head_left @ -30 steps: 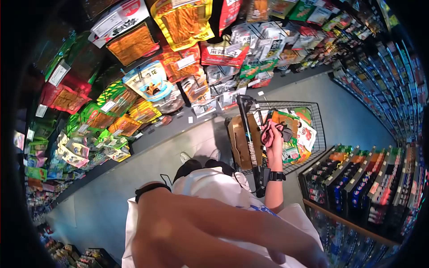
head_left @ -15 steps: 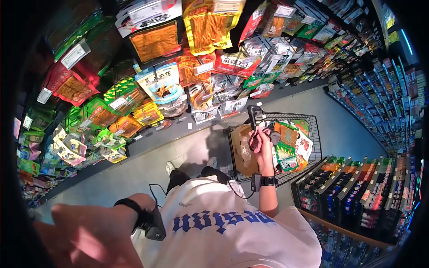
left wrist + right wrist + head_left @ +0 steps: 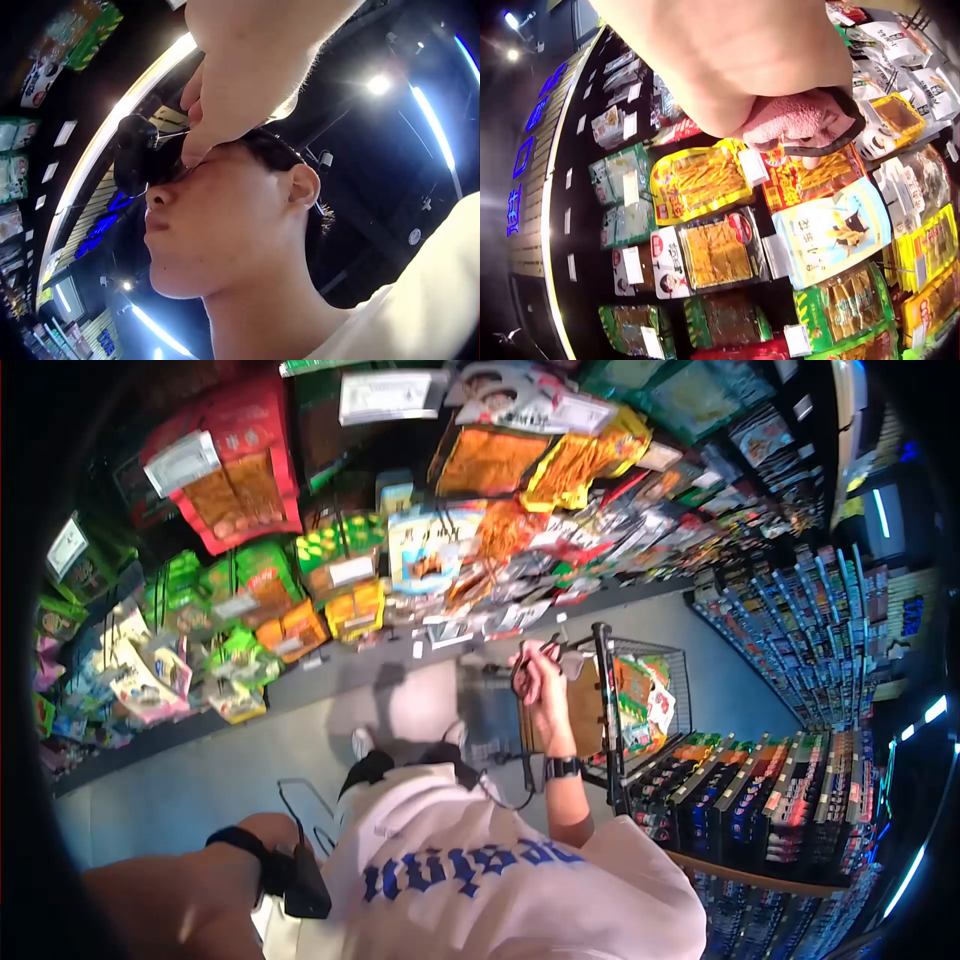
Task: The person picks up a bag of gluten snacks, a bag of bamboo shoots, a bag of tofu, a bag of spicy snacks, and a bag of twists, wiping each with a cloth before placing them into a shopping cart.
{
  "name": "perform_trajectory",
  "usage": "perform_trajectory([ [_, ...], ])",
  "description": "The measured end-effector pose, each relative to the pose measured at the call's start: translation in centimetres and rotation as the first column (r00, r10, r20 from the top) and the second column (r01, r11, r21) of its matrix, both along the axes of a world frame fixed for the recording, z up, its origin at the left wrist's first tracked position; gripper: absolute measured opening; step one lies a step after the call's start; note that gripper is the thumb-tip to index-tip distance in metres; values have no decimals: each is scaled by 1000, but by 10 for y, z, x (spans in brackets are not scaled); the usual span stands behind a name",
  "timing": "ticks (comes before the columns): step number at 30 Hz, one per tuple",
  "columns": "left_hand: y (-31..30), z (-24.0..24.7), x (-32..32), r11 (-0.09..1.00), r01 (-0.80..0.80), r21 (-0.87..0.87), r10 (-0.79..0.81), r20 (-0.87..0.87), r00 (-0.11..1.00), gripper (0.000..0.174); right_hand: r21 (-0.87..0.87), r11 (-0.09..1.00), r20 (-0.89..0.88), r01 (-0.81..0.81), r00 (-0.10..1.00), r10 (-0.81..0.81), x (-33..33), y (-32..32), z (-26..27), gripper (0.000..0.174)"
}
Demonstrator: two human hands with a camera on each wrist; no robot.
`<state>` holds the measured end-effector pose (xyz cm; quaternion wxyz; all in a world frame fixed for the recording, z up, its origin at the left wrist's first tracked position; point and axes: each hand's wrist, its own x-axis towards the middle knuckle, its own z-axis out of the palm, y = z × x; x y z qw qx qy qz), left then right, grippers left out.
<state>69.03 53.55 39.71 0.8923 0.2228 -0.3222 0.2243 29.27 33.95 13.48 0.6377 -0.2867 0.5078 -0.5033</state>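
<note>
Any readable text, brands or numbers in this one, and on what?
Nothing can be read for sure.
On the white shirt, blue lettering: upside down and blurred.
On the snack packets, print: too blurred.
On the price tags: too small.
On the blue lit sign: unreadable.

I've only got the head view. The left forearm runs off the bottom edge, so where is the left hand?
Observer: In the left wrist view, the left hand is raised to the person's head, with its fingertips on the dark head-worn camera.
Operator: And the right hand above the shopping cart, what's in it?
Observer: In the right wrist view, it grips a pink cloth, dark along its edge.
</note>
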Motion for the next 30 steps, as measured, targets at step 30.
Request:
perform_trajectory([
  [30, -215, -173, 139, 478, -80, 875, -18, 101, 995, 81, -736, 486, -244, -471, 855, 458, 350, -85, 74, 46],
])
